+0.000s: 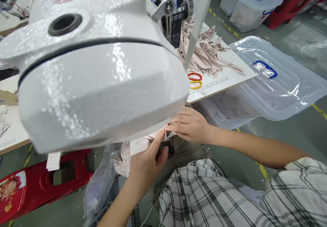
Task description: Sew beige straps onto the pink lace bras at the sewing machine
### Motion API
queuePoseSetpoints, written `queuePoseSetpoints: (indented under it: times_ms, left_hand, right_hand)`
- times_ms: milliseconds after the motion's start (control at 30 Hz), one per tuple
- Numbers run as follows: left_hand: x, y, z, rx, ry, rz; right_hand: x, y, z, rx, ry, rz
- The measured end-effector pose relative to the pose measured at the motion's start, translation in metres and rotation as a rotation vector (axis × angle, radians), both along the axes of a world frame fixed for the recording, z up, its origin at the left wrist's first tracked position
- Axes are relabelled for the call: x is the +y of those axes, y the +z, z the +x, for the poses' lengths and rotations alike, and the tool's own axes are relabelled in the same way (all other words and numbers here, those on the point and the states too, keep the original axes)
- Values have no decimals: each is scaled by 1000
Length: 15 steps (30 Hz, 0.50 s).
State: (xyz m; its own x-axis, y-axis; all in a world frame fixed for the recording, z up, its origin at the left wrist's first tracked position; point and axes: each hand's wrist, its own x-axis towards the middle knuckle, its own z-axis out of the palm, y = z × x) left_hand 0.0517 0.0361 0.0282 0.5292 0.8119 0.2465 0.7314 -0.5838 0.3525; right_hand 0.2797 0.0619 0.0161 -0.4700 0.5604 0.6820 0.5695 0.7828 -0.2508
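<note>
A big white sewing machine head (97,70) fills the upper left and hides the needle area. Just under its lower right edge both hands hold a piece of pale pink fabric (139,144). My left hand (148,160) reaches up from below, fingers pinched on the fabric's edge. My right hand (190,124) comes in from the right, fingers closed flat on the same fabric near the machine. Lace-edged fabric (121,159) hangs down below the hands. A beige strap (198,22) runs down from the top of the machine.
A heap of beige straps (206,51) and red and yellow rings (195,80) lie on the white table (230,78). A clear lidded bin (276,80) stands at the right. A red stool (43,182) and a plastic bag (99,189) sit on the floor at the left.
</note>
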Motion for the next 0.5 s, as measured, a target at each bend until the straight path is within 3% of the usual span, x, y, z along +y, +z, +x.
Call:
queuePoseSetpoints:
  times_ms: [167,300,367,500]
  left_hand:
    - [17,6,-16,8,-211,-8]
    - [22,7,-15,59,-227,64]
    - [20,8,-11,62,-182,79]
    - [10,10,-4,58,-61,41]
  right_hand:
    - [8,13,-2,-110,-45,112]
    - [4,17,-4,-103,-67,62]
    - [-1,14,-4,-9,-63,-132]
    - [-2,3,-8,335,-90,-891]
